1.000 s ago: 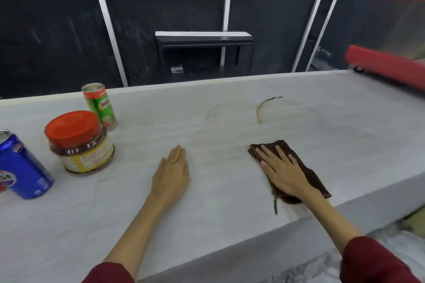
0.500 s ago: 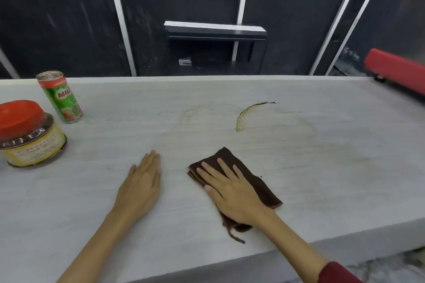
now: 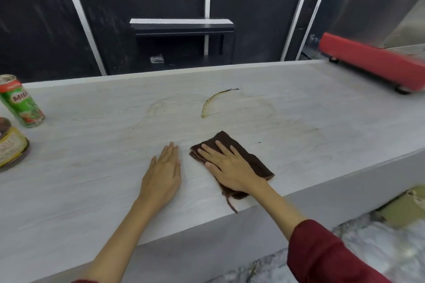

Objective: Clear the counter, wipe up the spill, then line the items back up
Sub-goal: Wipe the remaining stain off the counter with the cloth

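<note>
Near the front edge of the counter (image 3: 96, 149), toward its middle: one dark brown cloth (image 3: 249, 159), folded, soft, roughly rectangular, a loose thread trailing off its near corner. Pressed flat under the right hand (image 3: 230, 167), fingers straight and spread, nothing pinched; cloth's middle hidden beneath the palm. Left hand (image 3: 162, 174) just beside it, flat on bare counter, fingers straight and together, holding nothing. Two dark red sleeves, both cut off by the lower frame edge.

Farther back, apart from the cloth: one thin curved brown spill mark (image 3: 212, 102), arc-shaped, gritty at its upper end; left of it one fainter speckled smudge (image 3: 156, 107), hard to make out. Counter pale grey, faintly grained.

At far left: one green can (image 3: 21, 101), upright, lettering partly cut off; one jar (image 3: 10, 145) with yellow label, mostly out of frame, lid unseen. At far right: one red and metal appliance (image 3: 377, 57), blurred, cut off.
</note>
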`<state>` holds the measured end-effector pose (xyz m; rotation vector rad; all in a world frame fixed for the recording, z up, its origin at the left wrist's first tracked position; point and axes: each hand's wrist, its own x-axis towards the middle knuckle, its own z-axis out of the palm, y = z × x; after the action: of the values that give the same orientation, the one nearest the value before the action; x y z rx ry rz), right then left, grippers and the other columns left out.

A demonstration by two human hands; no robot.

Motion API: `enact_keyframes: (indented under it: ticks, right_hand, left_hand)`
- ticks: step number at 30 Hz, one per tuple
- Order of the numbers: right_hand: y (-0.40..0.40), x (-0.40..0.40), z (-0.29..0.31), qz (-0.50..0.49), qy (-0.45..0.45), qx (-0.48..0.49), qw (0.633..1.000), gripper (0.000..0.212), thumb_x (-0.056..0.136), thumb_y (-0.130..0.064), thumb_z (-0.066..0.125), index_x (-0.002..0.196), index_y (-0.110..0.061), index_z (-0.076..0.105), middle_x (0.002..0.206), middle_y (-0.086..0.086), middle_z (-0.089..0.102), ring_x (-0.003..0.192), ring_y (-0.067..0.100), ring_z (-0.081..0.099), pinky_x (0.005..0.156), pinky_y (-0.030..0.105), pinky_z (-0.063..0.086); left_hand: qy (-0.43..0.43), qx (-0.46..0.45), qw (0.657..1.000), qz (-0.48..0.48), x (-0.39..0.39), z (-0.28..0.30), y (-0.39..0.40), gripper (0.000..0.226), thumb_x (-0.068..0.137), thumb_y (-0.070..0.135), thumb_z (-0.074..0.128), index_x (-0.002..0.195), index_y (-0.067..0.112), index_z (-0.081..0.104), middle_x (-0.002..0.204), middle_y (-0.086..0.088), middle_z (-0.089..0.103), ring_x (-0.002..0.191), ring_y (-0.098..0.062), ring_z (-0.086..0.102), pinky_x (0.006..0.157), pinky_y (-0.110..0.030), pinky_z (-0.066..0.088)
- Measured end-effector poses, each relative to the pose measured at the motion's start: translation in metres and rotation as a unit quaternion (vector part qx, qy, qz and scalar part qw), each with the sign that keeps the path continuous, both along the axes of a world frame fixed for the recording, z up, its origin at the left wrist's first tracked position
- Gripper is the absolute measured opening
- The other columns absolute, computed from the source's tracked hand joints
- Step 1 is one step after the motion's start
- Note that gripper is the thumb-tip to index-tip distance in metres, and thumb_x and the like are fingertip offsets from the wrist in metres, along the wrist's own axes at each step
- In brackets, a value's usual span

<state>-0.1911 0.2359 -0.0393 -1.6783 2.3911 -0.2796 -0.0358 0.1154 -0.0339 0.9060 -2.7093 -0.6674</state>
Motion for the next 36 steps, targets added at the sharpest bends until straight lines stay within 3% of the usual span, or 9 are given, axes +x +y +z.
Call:
enact_keyframes:
  ticks: [4, 9, 14, 19, 21, 24, 29, 33, 36]
  right_hand:
    - [0.055, -0.021, 0.002, -0.026, 0.019, -0.001, 0.999, 0.051, 0.089, -0.059, 0.01, 0.14, -0.052, 0.01, 0.154, -0.025, 0.007, 0.145, 0.01, -0.006, 0.118, 0.042, -0.004]
    - [0.114, -0.091, 0.004, -0.145, 0.026, 0.009, 0.989, 0.06, 0.078, -0.074, 0.001, 0.136, -0.06, 0.007, 0.157, -0.015, 0.002, 0.146, 0.017, -0.006, 0.117, 0.044, -0.001]
    - [0.108, -0.163, 0.002, -0.194, 0.016, 0.011, 0.981, 0.047, 0.096, -0.053, 0.019, 0.142, -0.05, 0.012, 0.159, -0.008, 0.006, 0.147, 0.023, -0.002, 0.117, 0.048, 0.001]
    - [0.044, -0.156, 0.004, -0.066, 0.0, 0.004, 0.998, 0.049, 0.098, -0.045, 0.02, 0.146, -0.038, 0.012, 0.159, -0.007, 0.006, 0.147, 0.025, -0.002, 0.117, 0.048, -0.001]
    - [0.045, -0.143, 0.005, -0.013, -0.007, -0.003, 1.0, 0.051, 0.097, -0.049, 0.016, 0.146, -0.037, 0.013, 0.158, -0.009, 0.007, 0.147, 0.024, -0.003, 0.117, 0.048, -0.001]
    - [0.085, -0.145, 0.004, 0.014, -0.003, -0.024, 1.0, 0.075, 0.076, -0.063, -0.006, 0.144, -0.041, 0.014, 0.157, -0.015, 0.008, 0.147, 0.019, -0.003, 0.117, 0.044, -0.002]
    - [0.152, -0.209, 0.002, -0.085, 0.04, -0.015, 0.995, 0.07, 0.078, -0.07, -0.006, 0.142, -0.049, 0.011, 0.156, -0.021, 0.008, 0.147, 0.02, -0.002, 0.116, 0.051, 0.002]
    - [0.146, -0.266, -0.001, -0.184, 0.023, -0.003, 0.983, 0.051, 0.096, -0.051, 0.016, 0.145, -0.04, 0.012, 0.158, -0.011, 0.008, 0.146, 0.03, 0.001, 0.115, 0.055, 0.005]
    - [0.108, -0.282, 0.0, -0.189, 0.016, 0.007, 0.982, 0.051, 0.098, -0.044, 0.018, 0.147, -0.032, 0.011, 0.159, -0.004, 0.007, 0.145, 0.036, 0.001, 0.114, 0.058, 0.004]
  left_hand:
    - [0.0, 0.002, 1.0, -0.025, -0.027, 0.001, 0.02, 0.05, 0.099, 0.027, 0.016, 0.148, 0.014, 0.008, 0.158, 0.002, 0.002, 0.145, -0.008, 0.001, 0.118, -0.029, 0.0]
    - [-0.016, 0.001, 0.999, -0.033, -0.061, 0.001, 0.032, 0.05, 0.099, 0.025, 0.017, 0.148, 0.013, 0.009, 0.158, 0.001, 0.003, 0.146, -0.009, 0.001, 0.119, -0.03, 0.0]
    - [-0.019, 0.003, 1.0, -0.009, -0.099, -0.002, 0.041, 0.05, 0.1, 0.024, 0.017, 0.147, 0.011, 0.01, 0.158, 0.0, 0.005, 0.146, -0.011, 0.003, 0.119, -0.032, 0.003]
    - [-0.011, 0.002, 0.999, 0.041, -0.125, -0.004, 0.047, 0.05, 0.1, 0.025, 0.018, 0.147, 0.013, 0.012, 0.158, 0.001, 0.006, 0.146, -0.01, 0.004, 0.119, -0.031, 0.003]
    - [-0.01, 0.004, 0.998, 0.061, -0.131, -0.004, 0.049, 0.05, 0.099, 0.025, 0.018, 0.147, 0.013, 0.013, 0.158, 0.002, 0.007, 0.145, -0.01, 0.004, 0.119, -0.032, 0.004]
    - [-0.01, 0.004, 0.997, 0.072, -0.141, -0.004, 0.056, 0.05, 0.1, 0.026, 0.018, 0.147, 0.015, 0.012, 0.158, 0.003, 0.005, 0.145, -0.008, 0.004, 0.119, -0.031, 0.003]
    - [-0.01, 0.003, 0.999, 0.043, -0.168, -0.008, 0.088, 0.05, 0.1, 0.026, 0.017, 0.148, 0.015, 0.009, 0.158, 0.004, 0.004, 0.145, -0.007, 0.002, 0.119, -0.029, 0.001]
    - [-0.013, -0.011, 0.999, 0.051, -0.182, -0.012, 0.101, 0.05, 0.1, 0.027, 0.016, 0.148, 0.016, 0.007, 0.158, 0.004, 0.003, 0.145, -0.007, 0.002, 0.118, -0.03, -0.001]
    - [-0.018, -0.015, 0.998, 0.059, -0.183, -0.012, 0.105, 0.05, 0.1, 0.025, 0.017, 0.148, 0.016, 0.008, 0.158, 0.004, 0.003, 0.145, -0.007, 0.002, 0.118, -0.029, -0.001]
